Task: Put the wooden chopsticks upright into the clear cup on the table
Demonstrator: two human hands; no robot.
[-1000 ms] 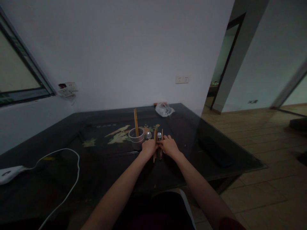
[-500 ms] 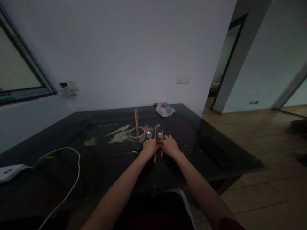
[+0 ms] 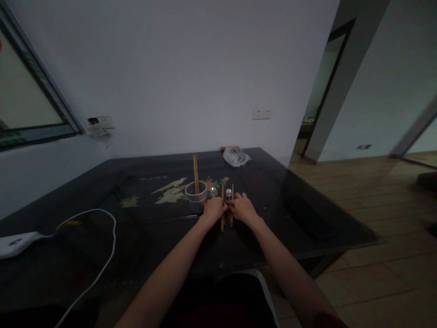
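My left hand [image 3: 214, 208] is curled, its fingertips on a pair of wooden chopsticks [image 3: 222, 223] lying on the dark table. Its thumb side hides part of what it grips. Close on the right, my right hand [image 3: 243, 208] has thumb and forefinger pinched at another wooden chopstick [image 3: 232, 187], the other fingers slightly bent. Between the hands a spoon [image 3: 228, 193] shows its shiny bowl; its handle is mostly covered. A second spoon [image 3: 213, 192] lies just beyond my left hand. Left of that hand stands a cup [image 3: 196, 203] with chopsticks [image 3: 195, 173] upright in it.
A crumpled clear plastic bag [image 3: 235, 157] lies at the table's back edge by the wall. On the right is a dark flat object [image 3: 307, 218]. A white device [image 3: 18, 243] with a white cable [image 3: 113, 241] occupies the left side of the dark table [image 3: 153, 246].
The whole view has shifted slightly. My hands stay over the chopsticks and spoon in almost the same pose, with only tiny finger movement.
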